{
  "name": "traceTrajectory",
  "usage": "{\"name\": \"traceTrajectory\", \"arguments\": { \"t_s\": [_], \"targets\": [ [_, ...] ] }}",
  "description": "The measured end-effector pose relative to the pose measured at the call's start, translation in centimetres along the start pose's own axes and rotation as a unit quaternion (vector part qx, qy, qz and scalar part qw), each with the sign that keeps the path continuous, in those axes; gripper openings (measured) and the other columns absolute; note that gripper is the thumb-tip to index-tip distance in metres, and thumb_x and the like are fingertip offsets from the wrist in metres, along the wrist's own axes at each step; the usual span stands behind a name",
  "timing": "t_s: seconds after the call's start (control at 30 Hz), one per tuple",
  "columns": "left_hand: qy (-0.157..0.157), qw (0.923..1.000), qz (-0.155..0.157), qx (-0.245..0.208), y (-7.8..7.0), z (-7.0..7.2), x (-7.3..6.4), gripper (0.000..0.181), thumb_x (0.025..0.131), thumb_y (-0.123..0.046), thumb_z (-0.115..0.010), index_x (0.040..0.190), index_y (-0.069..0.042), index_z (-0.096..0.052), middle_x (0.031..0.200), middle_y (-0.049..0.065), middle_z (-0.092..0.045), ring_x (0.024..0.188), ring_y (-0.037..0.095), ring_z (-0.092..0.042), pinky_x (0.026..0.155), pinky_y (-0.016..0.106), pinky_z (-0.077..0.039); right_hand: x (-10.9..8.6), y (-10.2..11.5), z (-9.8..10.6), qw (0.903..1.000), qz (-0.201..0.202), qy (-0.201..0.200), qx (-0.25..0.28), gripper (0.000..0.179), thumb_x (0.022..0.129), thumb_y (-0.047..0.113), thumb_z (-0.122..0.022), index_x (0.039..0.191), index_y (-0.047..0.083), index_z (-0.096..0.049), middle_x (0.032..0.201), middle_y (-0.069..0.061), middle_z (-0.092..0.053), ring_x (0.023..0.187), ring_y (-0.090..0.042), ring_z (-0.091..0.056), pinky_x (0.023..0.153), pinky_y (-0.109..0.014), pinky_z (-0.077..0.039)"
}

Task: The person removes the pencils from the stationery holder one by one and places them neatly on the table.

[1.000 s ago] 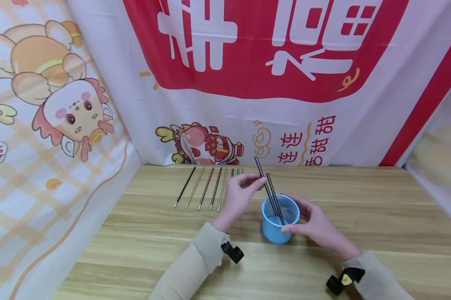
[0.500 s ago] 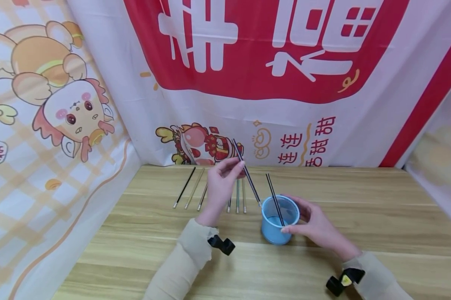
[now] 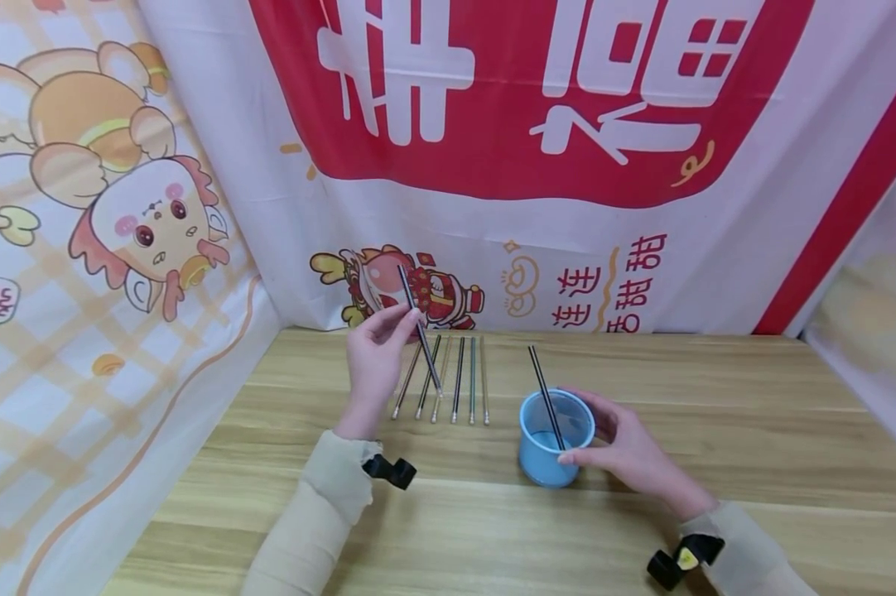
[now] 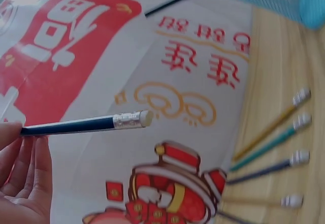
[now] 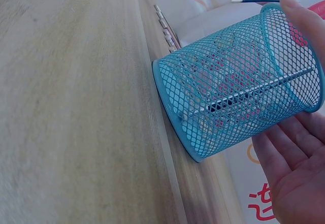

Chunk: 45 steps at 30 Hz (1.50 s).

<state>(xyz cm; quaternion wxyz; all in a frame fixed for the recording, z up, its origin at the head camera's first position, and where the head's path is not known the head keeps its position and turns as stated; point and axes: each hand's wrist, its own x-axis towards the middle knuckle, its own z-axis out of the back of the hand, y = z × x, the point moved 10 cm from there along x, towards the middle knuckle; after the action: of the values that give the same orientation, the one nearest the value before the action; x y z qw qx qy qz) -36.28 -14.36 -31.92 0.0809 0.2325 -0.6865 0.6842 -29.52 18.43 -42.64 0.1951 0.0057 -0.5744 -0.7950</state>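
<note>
My left hand (image 3: 373,364) pinches a dark pencil (image 3: 428,354) near its upper part, between thumb and fingers. It slants with its eraser end down, in front of a row of pencils (image 3: 472,381). In the left wrist view that pencil (image 4: 71,127) shows a silver band and a whitish eraser. To the right, my right hand (image 3: 630,439) grips a blue mesh pen cup (image 3: 548,472), thumb at the near rim and fingers round the far side. One dark pencil (image 3: 541,381) with a pale stripe leans inside, also visible through the mesh wall (image 5: 223,76).
Several pencils in brown, black, teal and yellowish colours lie side by side on the wooden table (image 3: 448,513), eraser ends toward me. My left hand covers the row's left end. A printed curtain (image 3: 433,199) hangs along the table's back edge; another printed cloth (image 3: 120,397) stands at left.
My left hand has drawn the dark pencil up out of the pen cup and carried it left, over the row. One pencil stays in the cup; my right hand keeps its place.
</note>
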Motion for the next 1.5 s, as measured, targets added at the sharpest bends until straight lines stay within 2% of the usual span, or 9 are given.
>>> {"name": "traceTrajectory", "arguments": {
  "t_s": [0.17, 0.37, 0.53, 0.67, 0.8, 1.07, 1.27, 1.37, 1.5],
  "targets": [
    [-0.018, 0.9989, -0.004, 0.043, 0.9, 2.8, 0.9, 0.029, 0.093, -0.024, -0.078, 0.114, -0.005, -0.075, 0.106, 0.008, -0.074, 0.088, 0.019, -0.071, 0.079, 0.030, -0.060, -0.1, -0.2, 0.0, 1.0000, -0.001, 0.000, 0.003, 0.078, 0.080, 0.013, -0.089, 0.148, 0.011, -0.051, 0.143, -0.010, -0.057, 0.130, -0.030, -0.054, 0.102, -0.021, -0.042],
    [-0.027, 0.9956, -0.011, 0.089, 2.1, 6.0, 2.7, 0.030, 0.090, -0.028, -0.081, 0.112, -0.008, -0.077, 0.106, 0.009, -0.075, 0.088, 0.017, -0.072, 0.079, 0.032, -0.060, 0.0, -0.3, 0.0, 1.0000, 0.000, -0.001, 0.005, 0.080, 0.079, 0.013, -0.090, 0.149, 0.010, -0.051, 0.143, -0.010, -0.057, 0.131, -0.030, -0.053, 0.103, -0.021, -0.042],
    [-0.018, 0.9903, 0.011, 0.137, 3.4, 7.9, 4.2, 0.031, 0.091, -0.028, -0.080, 0.114, -0.007, -0.076, 0.107, 0.010, -0.075, 0.088, 0.017, -0.071, 0.078, 0.029, -0.060, 0.1, -0.3, 0.0, 1.0000, -0.006, 0.000, -0.001, 0.079, 0.080, 0.015, -0.090, 0.149, 0.011, -0.050, 0.144, -0.009, -0.056, 0.132, -0.030, -0.052, 0.103, -0.021, -0.041],
    [-0.002, 0.9829, 0.031, 0.181, 4.6, 8.7, 5.2, 0.030, 0.094, -0.026, -0.078, 0.116, -0.006, -0.076, 0.107, 0.011, -0.075, 0.087, 0.017, -0.069, 0.077, 0.027, -0.059, 0.1, -0.3, 0.1, 1.0000, -0.009, -0.001, -0.005, 0.079, 0.080, 0.015, -0.089, 0.149, 0.012, -0.051, 0.144, -0.009, -0.056, 0.132, -0.030, -0.052, 0.103, -0.020, -0.041],
    [0.014, 0.9706, 0.061, 0.232, 6.3, 9.3, 5.9, 0.028, 0.096, -0.023, -0.075, 0.118, -0.007, -0.075, 0.108, 0.010, -0.074, 0.091, 0.019, -0.067, 0.077, 0.025, -0.056, 0.1, -0.3, 0.1, 0.9999, -0.012, -0.001, -0.006, 0.078, 0.081, 0.013, -0.089, 0.149, 0.012, -0.051, 0.144, -0.009, -0.056, 0.132, -0.030, -0.052, 0.103, -0.020, -0.041],
    [0.048, 0.9439, 0.115, 0.306, 10.5, 10.6, 6.4, 0.027, 0.097, -0.010, -0.069, 0.123, -0.002, -0.071, 0.111, 0.017, -0.072, 0.100, 0.028, -0.067, 0.087, 0.036, -0.053, 0.1, -0.3, 0.0, 0.9998, -0.016, 0.003, -0.005, 0.079, 0.080, 0.013, -0.089, 0.150, 0.013, -0.050, 0.145, -0.009, -0.055, 0.132, -0.031, -0.052, 0.104, -0.025, -0.042],
    [0.059, 0.9305, 0.126, 0.339, 12.7, 11.1, 6.3, 0.024, 0.095, -0.009, -0.070, 0.118, -0.001, -0.074, 0.107, 0.017, -0.074, 0.095, 0.028, -0.069, 0.086, 0.035, -0.053, 0.1, -0.3, 0.0, 0.9999, -0.015, 0.001, -0.007, 0.078, 0.082, 0.011, -0.088, 0.150, 0.011, -0.050, 0.145, -0.009, -0.055, 0.133, -0.031, -0.052, 0.102, -0.020, -0.042],
    [0.061, 0.9258, 0.123, 0.352, 13.4, 11.2, 6.2, 0.021, 0.094, -0.008, -0.072, 0.113, 0.001, -0.075, 0.104, 0.017, -0.075, 0.095, 0.031, -0.070, 0.088, 0.040, -0.053, 0.1, -0.3, 0.0, 0.9999, -0.014, 0.001, -0.006, 0.077, 0.082, 0.010, -0.087, 0.149, 0.012, -0.050, 0.145, -0.009, -0.055, 0.133, -0.031, -0.051, 0.102, -0.020, -0.041],
    [0.062, 0.9156, 0.114, 0.380, 14.2, 11.3, 6.0, 0.018, 0.091, -0.007, -0.075, 0.107, 0.001, -0.077, 0.102, 0.017, -0.075, 0.099, 0.035, -0.068, 0.093, 0.045, -0.050, 0.1, -0.3, 0.0, 0.9999, -0.016, 0.003, -0.006, 0.077, 0.082, 0.010, -0.087, 0.150, 0.012, -0.050, 0.146, -0.010, -0.054, 0.134, -0.032, -0.051, 0.103, -0.020, -0.041]
  ]
}}
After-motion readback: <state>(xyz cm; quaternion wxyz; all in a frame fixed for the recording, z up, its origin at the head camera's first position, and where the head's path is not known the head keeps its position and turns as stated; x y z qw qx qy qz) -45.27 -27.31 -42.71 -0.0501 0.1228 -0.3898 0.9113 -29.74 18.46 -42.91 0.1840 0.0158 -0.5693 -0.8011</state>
